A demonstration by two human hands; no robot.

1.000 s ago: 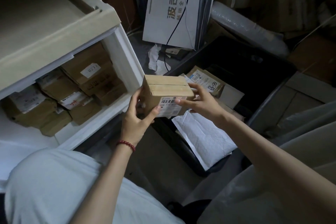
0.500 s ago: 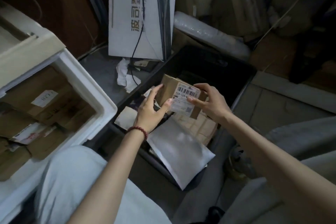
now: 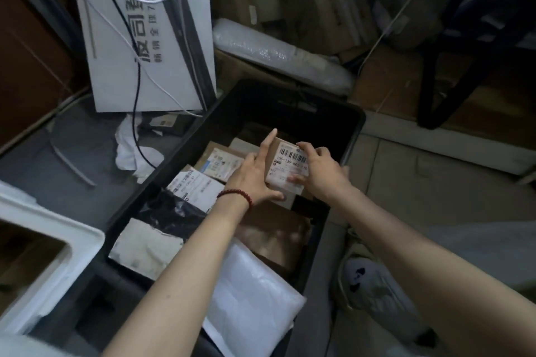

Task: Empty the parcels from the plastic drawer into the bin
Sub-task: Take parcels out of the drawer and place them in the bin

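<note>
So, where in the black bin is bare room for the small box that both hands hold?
The dark far end of the bin, between the small box and the far wall, looks bare, though dim. The near half is crowded: white mailer, brown parcel, black bag and labelled parcels lie packed together.

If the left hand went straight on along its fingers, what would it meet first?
Probably the far wall of the black bin. The left hand lies flat against the small box, pointing into the bin's dark far end; depth there is unclear.
</note>
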